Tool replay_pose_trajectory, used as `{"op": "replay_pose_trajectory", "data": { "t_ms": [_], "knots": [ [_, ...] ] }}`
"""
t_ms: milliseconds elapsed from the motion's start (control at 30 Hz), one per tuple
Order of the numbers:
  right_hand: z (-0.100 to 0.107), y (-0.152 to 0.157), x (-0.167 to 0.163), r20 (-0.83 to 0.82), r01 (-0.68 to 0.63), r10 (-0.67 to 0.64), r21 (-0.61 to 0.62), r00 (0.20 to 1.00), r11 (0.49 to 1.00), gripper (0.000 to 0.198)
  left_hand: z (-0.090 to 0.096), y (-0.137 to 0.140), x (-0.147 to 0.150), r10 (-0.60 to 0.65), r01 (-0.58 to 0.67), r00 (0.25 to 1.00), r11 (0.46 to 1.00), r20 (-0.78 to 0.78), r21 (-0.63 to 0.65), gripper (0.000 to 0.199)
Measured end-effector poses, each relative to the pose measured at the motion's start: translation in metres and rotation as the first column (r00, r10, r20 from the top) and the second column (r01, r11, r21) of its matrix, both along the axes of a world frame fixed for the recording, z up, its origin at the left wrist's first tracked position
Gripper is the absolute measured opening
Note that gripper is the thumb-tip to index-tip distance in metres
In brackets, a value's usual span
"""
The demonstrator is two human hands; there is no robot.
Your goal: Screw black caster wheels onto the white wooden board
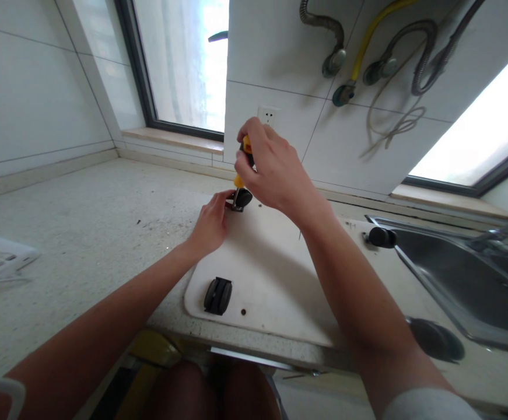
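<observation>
My right hand [273, 166] is closed around the handle of a yellow and black screwdriver [239, 181], held upright with its lower end at a black caster wheel [244, 199]. That caster sits at the far left corner of a white board [271, 286] with rounded corners. My left hand [211, 224] pinches the caster's metal base from the left. The screwdriver's tip is too small to make out. Another black caster [217, 296] stands at the board's near left corner, beside a dark hole [243, 312]. Two more black casters are at the right, one [382, 237] by the sink.
A steel sink [446, 274] with a tap [498, 233] is at the right. The speckled countertop [105, 198] has dark crumbs on it. A white device [0, 256] lies at the far left. Hoses, a yellow pipe [367, 41] and a socket [268, 115] are on the tiled wall.
</observation>
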State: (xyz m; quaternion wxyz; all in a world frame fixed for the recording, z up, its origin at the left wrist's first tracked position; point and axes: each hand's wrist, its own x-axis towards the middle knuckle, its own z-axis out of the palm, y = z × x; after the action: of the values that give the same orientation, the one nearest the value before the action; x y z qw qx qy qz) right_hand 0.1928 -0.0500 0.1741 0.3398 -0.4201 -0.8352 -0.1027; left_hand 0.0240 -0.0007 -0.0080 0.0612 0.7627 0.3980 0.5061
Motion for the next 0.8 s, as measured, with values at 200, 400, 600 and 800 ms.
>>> {"op": "replay_pose_trajectory", "data": {
  "t_ms": [200, 400, 600, 800],
  "knots": [
    [0.002, 0.001, -0.001, 0.028, -0.078, 0.078, 0.009, 0.997, 0.997, 0.023, 0.001, -0.001, 0.0, 0.022, -0.022, 1.0, 1.0, -0.021, -0.006, 0.061],
    [0.002, -0.008, -0.005, 0.036, 0.0, -0.001, 0.022, 0.999, 1.0, 0.019, 0.002, -0.003, 0.001, 0.042, -0.043, 0.999, 0.999, -0.031, -0.014, 0.055],
    [0.004, -0.009, -0.002, 0.027, -0.001, 0.002, -0.034, 1.0, 0.999, 0.029, 0.001, -0.003, 0.0, 0.047, -0.046, 0.998, 0.999, -0.044, 0.004, 0.058],
    [0.0, -0.01, -0.003, 0.074, -0.099, 0.1, -0.012, 0.992, 0.995, 0.043, 0.003, -0.003, 0.001, 0.065, -0.064, 0.996, 0.997, -0.054, 0.031, 0.06]
  ]
}}
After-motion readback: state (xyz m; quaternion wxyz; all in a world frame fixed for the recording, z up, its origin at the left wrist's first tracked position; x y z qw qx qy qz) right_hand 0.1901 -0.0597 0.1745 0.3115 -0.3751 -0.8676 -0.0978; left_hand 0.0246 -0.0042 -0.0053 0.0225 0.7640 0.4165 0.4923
